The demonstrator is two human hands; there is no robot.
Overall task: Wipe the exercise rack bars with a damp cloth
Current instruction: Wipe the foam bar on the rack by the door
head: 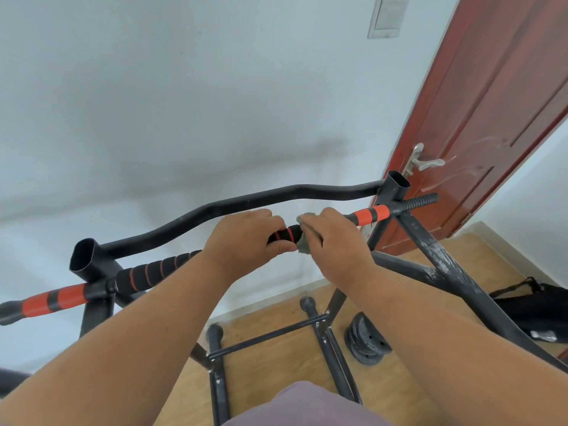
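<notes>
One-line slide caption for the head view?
Left hand grips the padded bar while right hand wipes it with a grey cloth.

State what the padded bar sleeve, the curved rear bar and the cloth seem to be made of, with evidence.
Padded sleeve: probably foam, matt black, ribbed with red rings. Curved rear bar: likely painted steel tube, smooth satin black. Cloth: grey woven fabric, crumpled under the right hand.
</notes>
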